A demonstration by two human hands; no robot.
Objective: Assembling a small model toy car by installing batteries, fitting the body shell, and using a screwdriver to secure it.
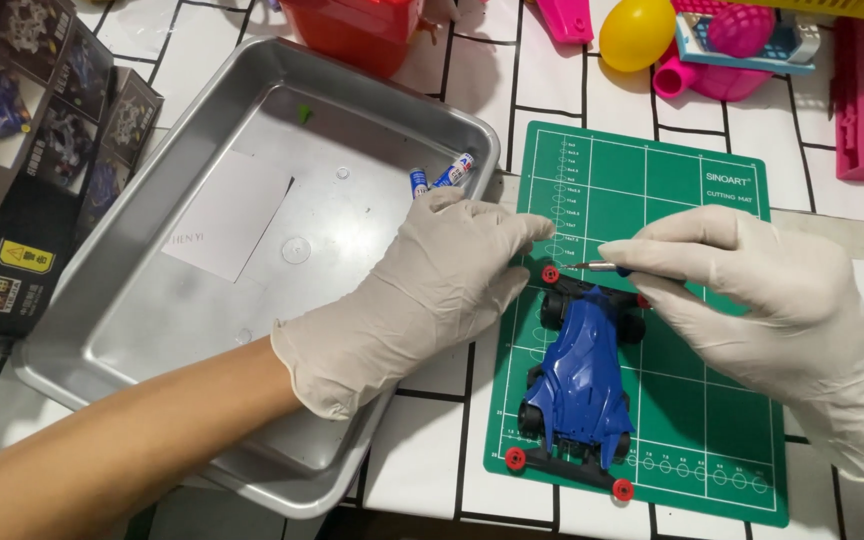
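A blue toy race car (582, 380) with black wheels and small red rollers lies on a green cutting mat (712, 420). My left hand (432, 290), in a pale glove, rests across the tray's edge with its fingertips at the car's front red roller. My right hand (752, 290), also gloved, holds a thin screwdriver (600, 266) whose metal tip points left toward that roller.
A metal tray (152, 300) holds a white card (232, 215) and small batteries (442, 176). Dark printed boxes (22, 150) lie at left. A red bin (352, 30), yellow egg shape (636, 32) and pink plastic toys (732, 60) crowd the far edge.
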